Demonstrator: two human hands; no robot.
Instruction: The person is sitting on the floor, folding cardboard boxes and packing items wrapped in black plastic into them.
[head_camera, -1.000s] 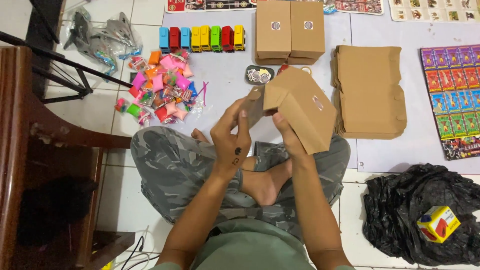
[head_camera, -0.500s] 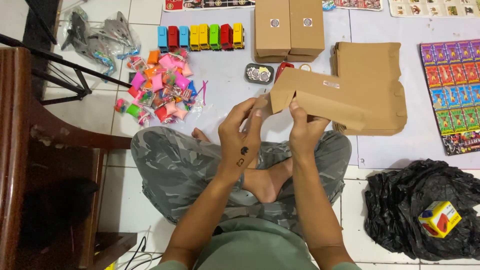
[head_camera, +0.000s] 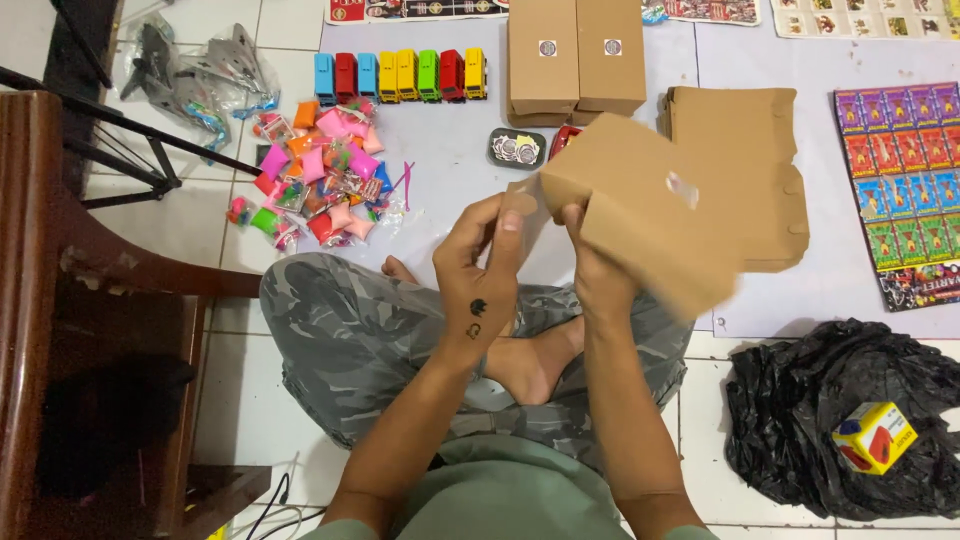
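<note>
Both my hands hold a brown cardboard box (head_camera: 650, 225) above my crossed legs. My left hand (head_camera: 480, 265) pinches the flap at the box's left end between thumb and fingers. My right hand (head_camera: 597, 275) grips the box's underside near the same end. The box lies tilted, its long side pointing to the right, and a small clear sticker shows on its top face. Just behind it a stack of flat brown box blanks (head_camera: 755, 160) rests on the floor.
Two closed brown boxes (head_camera: 575, 55) stand at the back. A row of coloured toy buses (head_camera: 400, 75), a heap of small bright packets (head_camera: 320, 185) and a tin of stickers (head_camera: 517, 148) lie left. Card sheets (head_camera: 900, 190), a black bag (head_camera: 850, 420) with a yellow box (head_camera: 875, 437), and a wooden chair (head_camera: 60, 300) surround me.
The box has turned from standing on end to lying lengthways, swinging out to the right. My left hand has shifted onto the end flap.
</note>
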